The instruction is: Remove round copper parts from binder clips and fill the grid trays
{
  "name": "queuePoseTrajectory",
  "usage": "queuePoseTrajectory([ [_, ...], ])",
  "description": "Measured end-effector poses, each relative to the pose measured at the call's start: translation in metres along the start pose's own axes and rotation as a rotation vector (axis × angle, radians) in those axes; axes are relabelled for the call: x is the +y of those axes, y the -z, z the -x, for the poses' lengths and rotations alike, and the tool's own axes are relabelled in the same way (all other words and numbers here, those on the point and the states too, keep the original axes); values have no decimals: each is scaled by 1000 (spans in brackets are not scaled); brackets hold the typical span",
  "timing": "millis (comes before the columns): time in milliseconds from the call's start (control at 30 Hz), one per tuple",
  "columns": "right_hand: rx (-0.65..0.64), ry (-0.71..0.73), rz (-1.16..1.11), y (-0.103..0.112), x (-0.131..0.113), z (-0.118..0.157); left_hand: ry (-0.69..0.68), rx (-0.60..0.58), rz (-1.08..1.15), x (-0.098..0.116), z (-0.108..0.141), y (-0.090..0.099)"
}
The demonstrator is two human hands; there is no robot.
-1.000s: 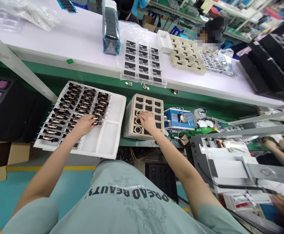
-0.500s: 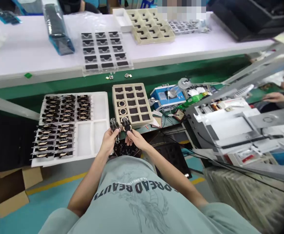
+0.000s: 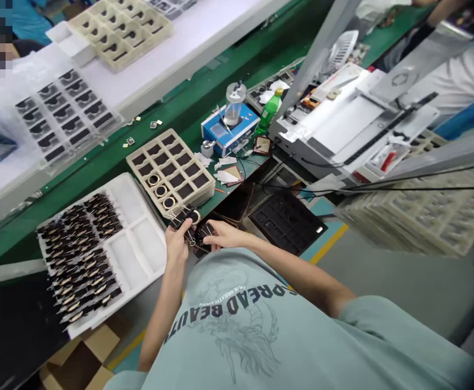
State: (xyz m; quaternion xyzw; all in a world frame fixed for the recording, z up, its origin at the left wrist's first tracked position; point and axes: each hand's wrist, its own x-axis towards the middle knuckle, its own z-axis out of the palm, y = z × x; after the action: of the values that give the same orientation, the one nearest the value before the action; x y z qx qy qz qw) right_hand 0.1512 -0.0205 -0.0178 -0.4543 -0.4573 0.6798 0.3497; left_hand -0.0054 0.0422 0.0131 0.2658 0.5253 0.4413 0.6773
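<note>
Part (image 3: 180,218) pinched in nearly closed left hand (image 3: 176,242), near tray's near corner; clip (image 3: 203,232) gripped in closed right hand (image 3: 222,235), just beside it. Part best kept level; clip best squeezed wide before being seated, ring (image 3: 195,216) left unscraped

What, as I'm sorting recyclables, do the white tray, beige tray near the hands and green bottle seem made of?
White tray: foam or plastic, matte, with thick rounded dividers; I can't tell which. Beige tray: probably molded plastic, dull, with regular compartment walls. Green bottle: likely plastic, glossy, with bright highlights.
</note>
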Motion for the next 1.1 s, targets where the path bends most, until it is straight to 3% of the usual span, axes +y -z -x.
queuePoseTrajectory([
  [133,-52,-37,-76,1,5,-1,12,0,-4,-9,-1,-8],
  [300,-6,-91,242,-7,-1,-6,69,3,-19,-28,3,-15],
  [433,4,-121,318,-2,2,7,131,26,46,-39,6,-17],
  [600,15,-387,198,20,36,11,87,158,112,-37,-3,-2],
  [767,191,-697,119,32,77,-36,-51,245,104,-23,-13,30],
  [867,406,-634,110,31,85,-65,-83,281,30,-21,-10,44],
  [933,470,-562,107,30,84,-71,-87,289,-64,-25,-6,51],
  [1000,414,-498,43,27,78,-64,-60,229,-218,-32,-1,54],
  [1100,253,-273,-202,22,66,-37,5,15,-461,-46,8,50],
])
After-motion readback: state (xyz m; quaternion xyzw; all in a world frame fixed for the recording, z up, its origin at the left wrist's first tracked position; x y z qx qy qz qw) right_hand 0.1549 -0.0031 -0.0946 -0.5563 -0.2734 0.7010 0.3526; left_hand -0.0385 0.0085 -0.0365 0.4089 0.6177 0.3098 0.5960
